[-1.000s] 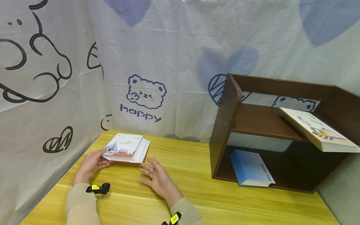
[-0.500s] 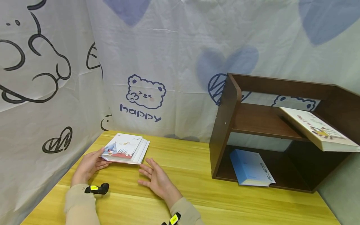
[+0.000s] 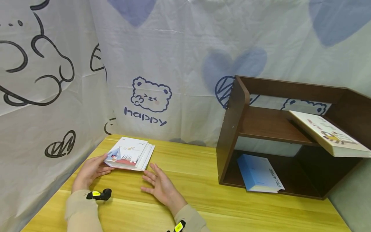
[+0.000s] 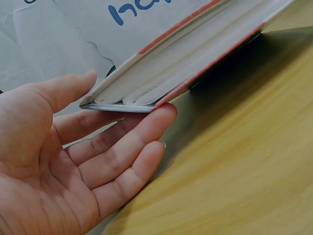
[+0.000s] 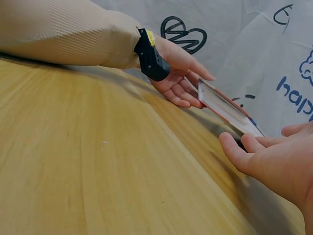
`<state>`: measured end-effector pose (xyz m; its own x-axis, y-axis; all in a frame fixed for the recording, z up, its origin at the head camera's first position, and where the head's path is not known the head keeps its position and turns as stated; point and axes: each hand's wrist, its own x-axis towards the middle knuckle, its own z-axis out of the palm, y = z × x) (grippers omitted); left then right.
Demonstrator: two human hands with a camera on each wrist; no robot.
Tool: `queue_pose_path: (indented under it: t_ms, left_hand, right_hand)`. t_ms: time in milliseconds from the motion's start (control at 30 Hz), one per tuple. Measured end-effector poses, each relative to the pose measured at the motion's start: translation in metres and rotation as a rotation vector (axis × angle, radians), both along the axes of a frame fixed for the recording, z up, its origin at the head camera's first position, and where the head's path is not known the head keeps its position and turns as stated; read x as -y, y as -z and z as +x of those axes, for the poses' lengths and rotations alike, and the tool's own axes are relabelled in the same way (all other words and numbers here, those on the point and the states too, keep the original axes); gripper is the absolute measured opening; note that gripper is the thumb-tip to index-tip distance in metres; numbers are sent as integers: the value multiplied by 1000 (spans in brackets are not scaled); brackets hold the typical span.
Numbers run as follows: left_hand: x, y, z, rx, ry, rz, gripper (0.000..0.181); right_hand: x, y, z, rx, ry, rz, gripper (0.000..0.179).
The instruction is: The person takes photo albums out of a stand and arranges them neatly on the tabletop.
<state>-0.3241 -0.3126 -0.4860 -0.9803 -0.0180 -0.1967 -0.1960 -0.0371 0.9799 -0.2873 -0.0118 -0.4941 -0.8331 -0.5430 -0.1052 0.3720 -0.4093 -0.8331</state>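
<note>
A white hardcover book [image 3: 127, 154] with a blue and red picture on its cover lies at the far left of the table. My left hand [image 3: 90, 170] grips its left edge. In the left wrist view, the thumb [image 4: 73, 88] is at the upper cover and the fingers reach beneath the spine. That view shows the book's [image 4: 195, 51] underside tilted up, with a dark shadow below. My right hand [image 3: 162, 188] is beside the near right corner of the book, palm turned towards it, fingers spread and holding nothing.
A dark brown shelf [image 3: 232, 135] stands on the right of the wooden table [image 3: 191, 180]. A blue and white "POLAROID" book [image 3: 261, 174] lies in its lower compartment; a cream book [image 3: 327, 133] juts out from the upper one. Printed cloth [image 3: 185, 122] hangs behind.
The near edge of the book has come slightly towards me, still in my left hand's grip. My right hand has shifted a little to the left.
</note>
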Motion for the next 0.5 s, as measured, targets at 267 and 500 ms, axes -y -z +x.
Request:
queue_pose_path:
  t_ms: [267, 500]
  left_hand:
    - [2, 0, 2, 15, -12, -32, 77]
    - [4, -1, 3, 20, -16, -26, 68]
  right_hand:
    - [1, 2, 0, 24, -5, -7, 88]
    - [3, 3, 1, 33, -8, -16, 87]
